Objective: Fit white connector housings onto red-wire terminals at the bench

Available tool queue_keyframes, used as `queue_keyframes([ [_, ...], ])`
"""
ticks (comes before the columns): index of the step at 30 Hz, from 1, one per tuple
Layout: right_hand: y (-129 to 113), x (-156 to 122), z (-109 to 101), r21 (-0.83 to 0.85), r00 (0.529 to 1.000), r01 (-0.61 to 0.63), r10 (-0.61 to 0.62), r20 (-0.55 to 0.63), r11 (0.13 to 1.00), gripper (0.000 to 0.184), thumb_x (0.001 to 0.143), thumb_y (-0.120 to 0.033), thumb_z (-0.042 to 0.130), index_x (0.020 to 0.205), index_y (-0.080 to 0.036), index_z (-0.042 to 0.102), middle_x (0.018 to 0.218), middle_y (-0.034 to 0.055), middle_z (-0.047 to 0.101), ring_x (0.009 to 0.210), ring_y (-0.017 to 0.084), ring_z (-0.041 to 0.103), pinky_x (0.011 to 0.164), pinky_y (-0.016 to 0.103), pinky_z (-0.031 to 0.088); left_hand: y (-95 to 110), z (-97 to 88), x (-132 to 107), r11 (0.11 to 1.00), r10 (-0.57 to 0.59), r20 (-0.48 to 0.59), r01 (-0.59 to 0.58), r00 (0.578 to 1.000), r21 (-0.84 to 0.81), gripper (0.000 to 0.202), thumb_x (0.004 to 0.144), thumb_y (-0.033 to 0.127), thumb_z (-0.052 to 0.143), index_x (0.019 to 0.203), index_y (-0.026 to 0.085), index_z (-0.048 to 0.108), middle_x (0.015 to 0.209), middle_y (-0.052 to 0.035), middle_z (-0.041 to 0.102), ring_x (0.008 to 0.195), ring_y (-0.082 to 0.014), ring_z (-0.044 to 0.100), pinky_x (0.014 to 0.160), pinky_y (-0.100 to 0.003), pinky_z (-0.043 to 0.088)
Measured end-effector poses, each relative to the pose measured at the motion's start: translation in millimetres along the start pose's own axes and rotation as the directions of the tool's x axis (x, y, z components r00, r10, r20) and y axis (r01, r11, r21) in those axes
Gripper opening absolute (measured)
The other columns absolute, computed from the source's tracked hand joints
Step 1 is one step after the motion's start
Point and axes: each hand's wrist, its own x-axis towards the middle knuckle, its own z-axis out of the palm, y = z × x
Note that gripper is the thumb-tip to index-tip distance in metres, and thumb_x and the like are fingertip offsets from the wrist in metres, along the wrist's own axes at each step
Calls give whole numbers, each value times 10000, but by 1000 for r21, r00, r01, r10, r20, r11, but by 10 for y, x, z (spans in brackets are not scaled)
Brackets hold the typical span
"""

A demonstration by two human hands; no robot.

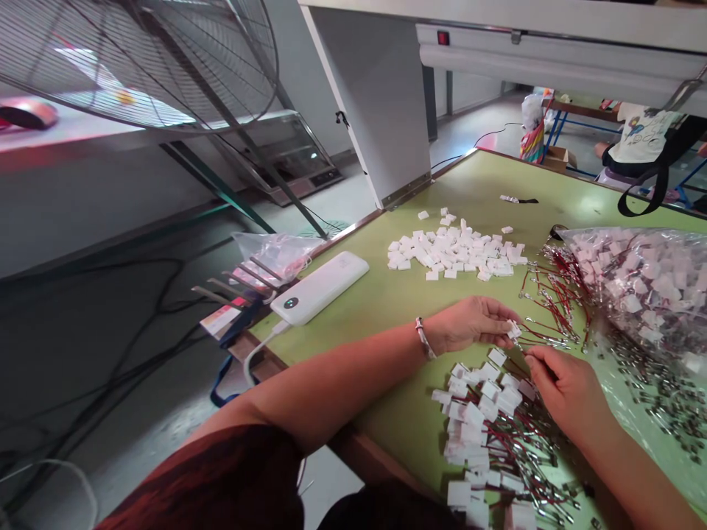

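Observation:
My left hand (476, 324) pinches a small white plastic connector housing (514, 330) between thumb and fingertips. Close beside it, my right hand (566, 386) is closed on a thin wire lead with a metal end, held up against the housing; whether the end sits inside cannot be made out. Below both hands lies a heap of white housings with red wires attached (475, 419). Beyond my left hand is a spread of loose white housings (456, 250). Loose red wires with metal ends (557, 305) lie just past my fingers.
A clear plastic bag (652, 280) full of white pieces stands at the right, with scattered small metal parts (657, 383) nearer. A white power bank (323, 287) with a cable rests at the table's (359, 316) left edge. A large fan (138, 59) stands at left; another person (644, 140) sits beyond.

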Motion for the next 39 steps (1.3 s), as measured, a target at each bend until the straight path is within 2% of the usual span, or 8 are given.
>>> queue_keyframes([
  [3,-65,24,-41,178,978,-189,168,127,966,292,893,-373,433,713,-205,591,533,-33,524,509,126,487,498,235,368,1,-1,-4,997,34,24,-35,999,66,242,709,218,793,899,131,672,698,-16,699,618,-102,657,598,-233,480],
  [7,-124,49,-60,300,934,-348,301,193,888,303,836,-412,463,622,-206,520,523,-42,430,504,114,396,472,226,327,-6,25,-13,955,79,62,-94,995,283,251,731,264,764,921,136,661,632,-5,676,567,-102,644,554,-231,493],
  [12,-129,33,-12,341,933,-355,306,189,871,265,822,-394,481,686,-192,586,560,-25,495,539,123,424,500,231,350,-36,115,-30,890,145,90,-170,985,424,175,749,223,710,852,135,598,578,27,624,533,-95,619,522,-225,502],
  [20,-118,-30,-25,390,933,-355,294,209,850,269,815,-404,527,701,-175,609,575,-15,520,545,120,432,492,228,362,-52,173,-65,894,74,119,-119,990,432,186,741,250,707,790,161,551,542,32,618,493,-90,594,471,-209,455],
  [26,-167,19,-137,472,921,-381,281,269,795,288,813,-431,522,691,-180,593,564,-34,461,527,105,379,481,223,330,7,152,-83,968,78,241,-131,967,214,282,695,292,760,815,162,541,614,10,672,528,-98,624,487,-217,460],
  [31,-160,21,-87,426,928,-370,309,208,826,306,805,-457,531,670,-186,579,571,-18,513,527,119,420,486,232,345,-87,228,-83,943,88,119,-121,989,311,206,743,228,705,817,164,523,587,16,639,542,-110,626,518,-236,480],
  [35,-123,-9,-5,352,932,-362,328,152,863,337,816,-487,530,672,-189,594,563,-2,558,528,136,472,488,237,381,-141,327,-131,803,207,-2,-169,978,571,71,793,178,619,834,159,565,587,17,597,540,-105,585,516,-232,442],
  [39,-64,-58,-6,272,955,-269,221,196,924,288,861,-404,509,707,-195,633,584,-2,591,542,138,522,505,242,422,136,161,-182,487,302,85,-230,949,843,225,793,324,683,951,166,653,806,-43,669,699,-134,598,629,-249,442],
])
